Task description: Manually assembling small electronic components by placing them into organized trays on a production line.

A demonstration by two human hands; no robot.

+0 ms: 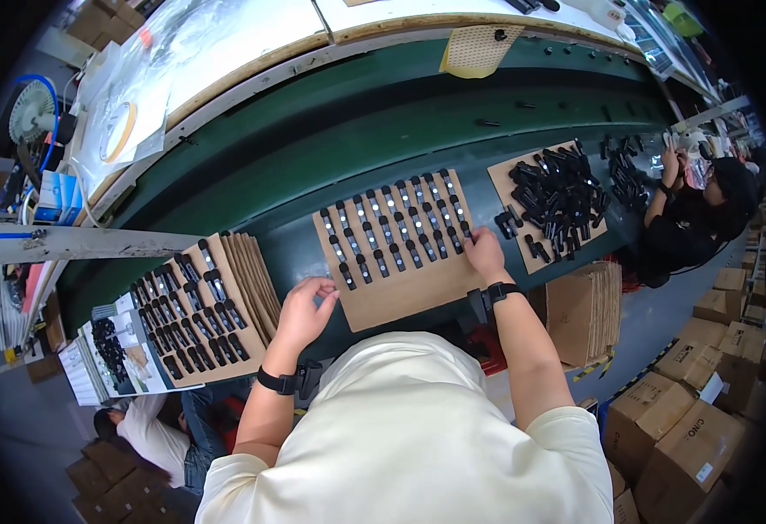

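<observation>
A brown cardboard sheet (400,301) lies in front of me on the green bench. Across its upper part run three slanting rows of small black stick-shaped pieces (386,229) with rounded heads, like mini microphones. My right hand (486,253) is at the sheet's right edge, its fingertips closed at the end piece (467,232) of the nearest row; the fingers partly hide it. My left hand (307,307) rests by the sheet's left edge, thumb and fingers apart, holding nothing I can see. The near strip of the sheet is bare brown board.
To the left, a stack of cardboard sheets (256,279) carries more rows of pieces. A heap of loose pieces (557,196) covers another sheet to the right. A co-worker (693,218) sits beyond it; another person (156,437) is at lower left. Cartons (649,406) stand at right.
</observation>
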